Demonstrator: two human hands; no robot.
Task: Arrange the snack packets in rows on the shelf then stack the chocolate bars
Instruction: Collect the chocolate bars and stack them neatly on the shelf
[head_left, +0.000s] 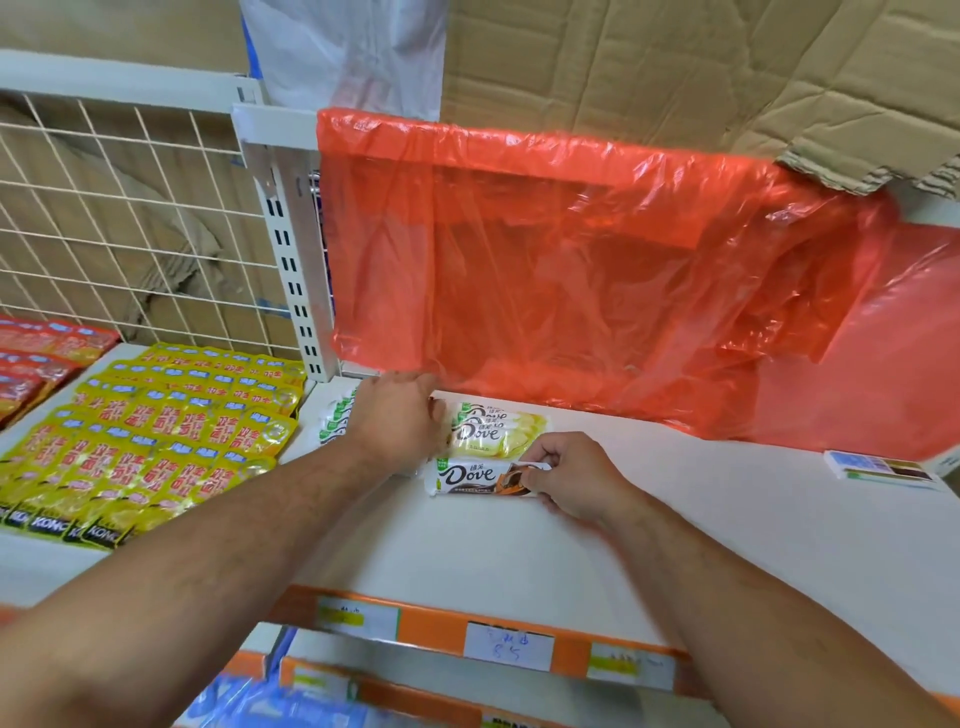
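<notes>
On the white shelf (519, 545) a stack of pale yellow Dove chocolate bars (498, 428) lies near the back. In front of it lies a white-and-brown Dove bar (467, 477). My right hand (571, 480) pinches the right end of that bar. My left hand (400, 421) rests against the left end of the yellow stack, fingers bent over it. Further bars in white wrappers (335, 421) show behind my left wrist, partly hidden. Yellow snack packets (166, 441) lie in overlapping rows on the neighbouring shelf to the left.
Red snack packets (36, 364) sit at the far left. An orange plastic sheet (597, 291) hangs over the shelf's back. A small printed box (883, 470) lies at the right. Orange price strips (493, 639) line the front edge. Cardboard (675, 67) lies above.
</notes>
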